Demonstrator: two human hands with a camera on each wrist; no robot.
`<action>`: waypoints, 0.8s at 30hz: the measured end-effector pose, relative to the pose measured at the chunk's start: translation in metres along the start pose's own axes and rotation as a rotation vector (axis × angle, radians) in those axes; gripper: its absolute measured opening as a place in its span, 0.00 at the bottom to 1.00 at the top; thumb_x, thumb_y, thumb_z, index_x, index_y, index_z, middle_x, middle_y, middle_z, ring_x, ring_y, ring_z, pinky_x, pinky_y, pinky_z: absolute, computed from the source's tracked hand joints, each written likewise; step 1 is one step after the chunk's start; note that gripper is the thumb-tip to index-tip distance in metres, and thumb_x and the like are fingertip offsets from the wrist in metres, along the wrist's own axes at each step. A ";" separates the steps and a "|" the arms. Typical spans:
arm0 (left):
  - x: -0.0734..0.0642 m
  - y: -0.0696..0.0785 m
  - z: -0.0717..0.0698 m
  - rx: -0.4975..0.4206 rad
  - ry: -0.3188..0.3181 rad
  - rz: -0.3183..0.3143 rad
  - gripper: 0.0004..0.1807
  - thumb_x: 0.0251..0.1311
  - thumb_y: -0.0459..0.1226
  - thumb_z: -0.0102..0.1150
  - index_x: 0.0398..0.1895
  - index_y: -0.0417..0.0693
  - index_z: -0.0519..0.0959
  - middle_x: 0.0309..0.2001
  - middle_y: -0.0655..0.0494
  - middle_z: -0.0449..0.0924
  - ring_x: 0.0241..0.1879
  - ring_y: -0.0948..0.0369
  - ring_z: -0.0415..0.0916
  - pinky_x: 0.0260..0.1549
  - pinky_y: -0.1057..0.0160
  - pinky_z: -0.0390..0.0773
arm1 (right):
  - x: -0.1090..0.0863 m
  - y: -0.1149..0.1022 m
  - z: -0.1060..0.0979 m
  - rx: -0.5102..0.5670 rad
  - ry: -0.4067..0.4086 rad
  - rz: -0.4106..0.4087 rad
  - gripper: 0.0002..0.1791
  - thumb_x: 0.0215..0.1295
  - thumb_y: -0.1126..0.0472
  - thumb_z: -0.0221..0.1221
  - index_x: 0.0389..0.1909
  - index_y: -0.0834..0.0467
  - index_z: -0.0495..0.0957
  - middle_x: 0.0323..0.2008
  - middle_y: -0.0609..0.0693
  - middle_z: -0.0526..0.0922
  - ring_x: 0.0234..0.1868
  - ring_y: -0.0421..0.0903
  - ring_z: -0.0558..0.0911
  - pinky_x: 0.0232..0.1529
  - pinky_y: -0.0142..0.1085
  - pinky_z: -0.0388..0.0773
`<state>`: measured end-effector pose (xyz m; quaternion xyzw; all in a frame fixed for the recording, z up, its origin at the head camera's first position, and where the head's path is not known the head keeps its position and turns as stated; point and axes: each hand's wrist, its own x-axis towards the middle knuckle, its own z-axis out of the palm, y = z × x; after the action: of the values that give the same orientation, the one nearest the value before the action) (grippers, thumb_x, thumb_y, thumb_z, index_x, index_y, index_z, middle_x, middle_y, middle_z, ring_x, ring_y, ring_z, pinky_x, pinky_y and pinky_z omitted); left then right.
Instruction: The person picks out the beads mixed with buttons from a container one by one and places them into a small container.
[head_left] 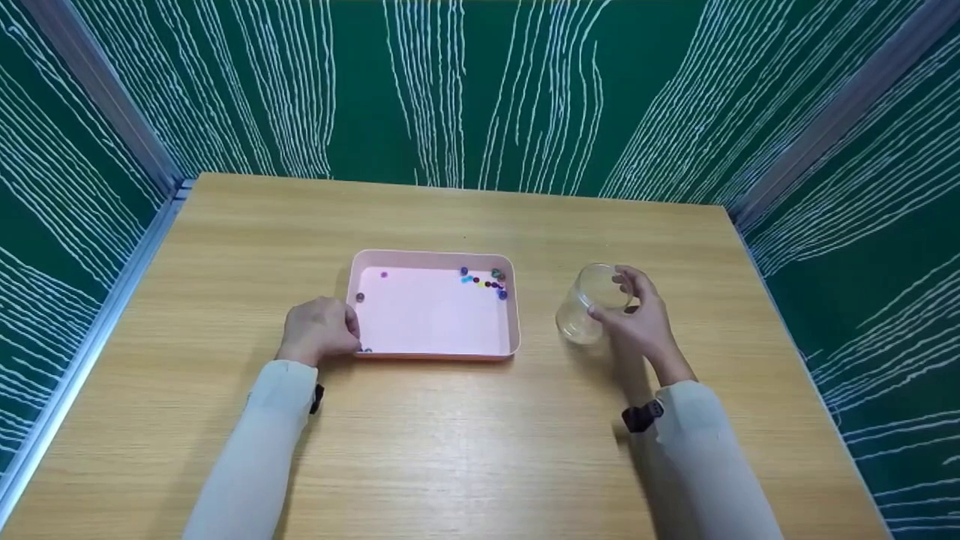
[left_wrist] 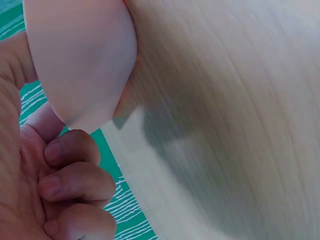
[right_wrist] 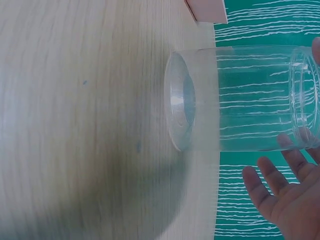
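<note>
A shallow pink tray [head_left: 427,319] holds several small coloured beads [head_left: 487,284], mostly clustered in its far right corner. My left hand [head_left: 321,330] grips the tray's left wall near the front corner. In the left wrist view the pink wall [left_wrist: 82,55] passes between the thumb and the curled fingers [left_wrist: 82,180]. To the right of the tray, my right hand [head_left: 641,315] holds a clear, empty jar [head_left: 577,322] near its rim, between thumb and fingers. The jar leans slightly in the head view; whether its base touches the table cannot be told.
Both things are on or over a light wooden table [head_left: 457,435]. Green panels with white streaks [head_left: 495,97] surround its back and sides. A few stray beads [head_left: 360,298] lie along the tray's left side. Dark bands [head_left: 643,416] sit at both wrists.
</note>
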<state>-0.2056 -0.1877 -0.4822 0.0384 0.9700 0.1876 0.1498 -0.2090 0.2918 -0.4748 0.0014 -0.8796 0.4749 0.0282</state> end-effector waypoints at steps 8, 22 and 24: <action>0.000 -0.001 0.001 -0.008 0.004 0.003 0.06 0.44 0.44 0.69 0.20 0.55 0.82 0.24 0.58 0.79 0.30 0.57 0.73 0.30 0.61 0.67 | 0.000 0.001 0.002 0.044 0.004 -0.005 0.47 0.53 0.54 0.70 0.71 0.54 0.56 0.67 0.59 0.66 0.68 0.59 0.64 0.60 0.55 0.64; 0.001 -0.009 0.009 -0.098 0.066 0.086 0.03 0.46 0.41 0.64 0.24 0.54 0.83 0.25 0.59 0.79 0.27 0.60 0.73 0.26 0.64 0.68 | 0.000 0.003 0.006 0.035 0.022 -0.006 0.51 0.50 0.53 0.72 0.71 0.56 0.54 0.66 0.60 0.65 0.66 0.60 0.64 0.61 0.54 0.61; 0.002 -0.010 0.009 -0.124 0.062 0.085 0.03 0.47 0.41 0.63 0.26 0.54 0.83 0.26 0.58 0.79 0.27 0.60 0.73 0.27 0.64 0.68 | 0.000 0.002 0.007 0.036 0.028 -0.003 0.51 0.50 0.53 0.72 0.71 0.56 0.54 0.66 0.60 0.65 0.66 0.60 0.64 0.62 0.54 0.61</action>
<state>-0.2049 -0.1936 -0.4943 0.0643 0.9582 0.2545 0.1137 -0.2098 0.2875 -0.4805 -0.0035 -0.8703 0.4907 0.0414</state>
